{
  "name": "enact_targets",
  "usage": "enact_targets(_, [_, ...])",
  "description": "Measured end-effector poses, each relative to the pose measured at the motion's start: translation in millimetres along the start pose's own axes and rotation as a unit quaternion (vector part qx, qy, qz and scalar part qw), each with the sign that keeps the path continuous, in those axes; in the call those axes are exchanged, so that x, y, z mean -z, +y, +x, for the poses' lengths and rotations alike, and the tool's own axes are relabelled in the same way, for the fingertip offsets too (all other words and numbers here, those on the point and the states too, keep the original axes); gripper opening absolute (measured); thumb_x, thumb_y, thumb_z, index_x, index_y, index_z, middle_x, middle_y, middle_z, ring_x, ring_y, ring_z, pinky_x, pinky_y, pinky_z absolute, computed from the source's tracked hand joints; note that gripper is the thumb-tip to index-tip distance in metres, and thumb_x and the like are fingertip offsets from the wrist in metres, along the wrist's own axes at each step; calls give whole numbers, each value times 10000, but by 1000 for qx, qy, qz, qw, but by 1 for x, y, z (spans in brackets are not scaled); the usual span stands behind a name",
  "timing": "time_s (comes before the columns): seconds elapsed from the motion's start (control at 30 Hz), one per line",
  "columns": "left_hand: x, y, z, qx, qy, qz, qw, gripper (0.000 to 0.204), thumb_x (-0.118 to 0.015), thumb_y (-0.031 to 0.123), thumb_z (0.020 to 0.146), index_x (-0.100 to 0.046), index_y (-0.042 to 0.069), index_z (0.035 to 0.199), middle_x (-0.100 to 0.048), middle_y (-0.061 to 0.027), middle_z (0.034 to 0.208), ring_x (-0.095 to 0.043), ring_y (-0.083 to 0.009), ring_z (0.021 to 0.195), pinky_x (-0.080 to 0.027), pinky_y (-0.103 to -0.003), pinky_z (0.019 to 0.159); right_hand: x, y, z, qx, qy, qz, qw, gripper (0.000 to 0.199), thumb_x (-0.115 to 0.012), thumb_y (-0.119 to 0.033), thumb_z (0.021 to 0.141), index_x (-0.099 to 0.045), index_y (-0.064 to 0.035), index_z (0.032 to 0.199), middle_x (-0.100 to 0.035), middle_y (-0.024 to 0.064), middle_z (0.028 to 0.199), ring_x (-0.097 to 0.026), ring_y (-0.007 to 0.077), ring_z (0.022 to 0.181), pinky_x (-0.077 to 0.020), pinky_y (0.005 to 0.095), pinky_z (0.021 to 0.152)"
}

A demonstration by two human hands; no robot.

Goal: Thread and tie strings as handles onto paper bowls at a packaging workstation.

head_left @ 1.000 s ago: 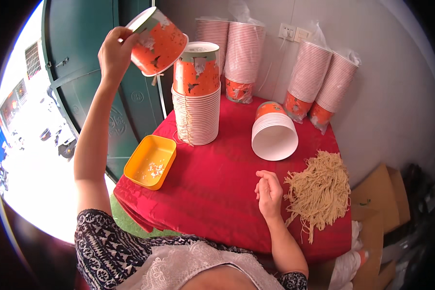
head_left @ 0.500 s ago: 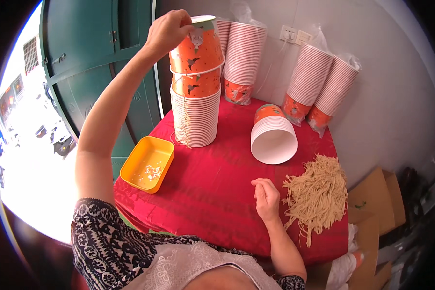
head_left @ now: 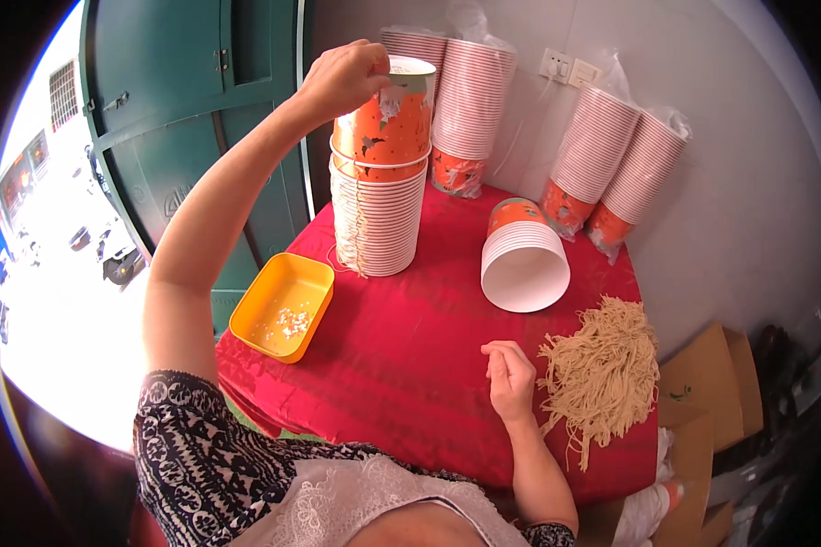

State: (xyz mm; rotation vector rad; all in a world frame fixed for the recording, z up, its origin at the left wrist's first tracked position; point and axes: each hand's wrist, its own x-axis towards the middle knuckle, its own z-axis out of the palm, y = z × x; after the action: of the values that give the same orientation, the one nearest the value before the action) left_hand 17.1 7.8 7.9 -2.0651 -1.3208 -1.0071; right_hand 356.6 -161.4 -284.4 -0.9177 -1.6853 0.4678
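Upside down on the table stands a tall stack of white-rimmed paper buckets point(head_left: 379, 219), tan cord strands hanging down its side. At its top, my left hand point(head_left: 348, 77) grips an orange patterned paper bucket point(head_left: 392, 123) near its upturned base. That bucket sits over the stack, its rim just above the other rims. My right hand point(head_left: 511, 376) hovers near the table's front with fingers curled; whether anything is in them I cannot make out. Right of it lies a heap of tan cords point(head_left: 602, 374). A short nested set of paper buckets point(head_left: 525, 264) lies on its side, mouth facing me.
A yellow plastic tray point(head_left: 283, 301) with small white bits stands at the left edge of the red-covered table point(head_left: 401, 365). Bagged bucket stacks point(head_left: 472, 100) line the back wall, with more bagged stacks point(head_left: 593, 137) at right. Cardboard boxes point(head_left: 702, 392) stand right of the table.
My left hand has moved down with the top bucket, which now sits lower over the stack. My right hand is nearly still; the whole view has shifted slightly.
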Motion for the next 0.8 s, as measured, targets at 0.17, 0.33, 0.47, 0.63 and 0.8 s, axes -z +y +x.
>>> enact_targets(0.17, [-3,4,-4,-3,-5,9,1000,143,-733,120,836,-676,24,925,-672,-110,921,-685,-259,822,-546,-377,732,3,-4,-2,-40,-18,-9,999,210,-538,-80,979,-677,76,963,-689,159,941,-674,251,817,-544,331,712])
enact_targets(0.33, [-6,5,-2,1,-12,39,999,154,-741,124,821,-679,28,925,-679,-119,918,-684,-275,830,-539,-391,740,2,-3,-1,-40,-19,-14,999,211,-540,-80,977,-675,80,956,-690,165,935,-677,256,823,-547,333,719])
enact_targets(0.47, [-10,5,-4,1,-3,28,1000,156,-742,129,819,-681,28,920,-685,-126,917,-686,-279,832,-538,-393,738,2,-3,0,-41,-20,-6,999,214,-541,-85,977,-675,81,955,-688,169,933,-677,260,826,-547,337,722])
enact_targets(0.63, [-13,5,-6,4,4,29,1000,144,-734,118,827,-680,21,918,-689,-132,906,-687,-282,825,-539,-391,734,2,-1,2,-36,-19,-12,999,211,-546,-86,977,-676,79,954,-688,168,930,-677,261,823,-546,334,717])
enact_targets(0.8, [-16,4,-11,-12,7,20,1000,135,-728,118,837,-665,17,902,-675,-124,898,-686,-271,802,-541,-377,710,3,-2,1,-41,-21,-11,999,207,-546,-80,973,-677,78,948,-688,171,928,-680,269,814,-547,338,708])
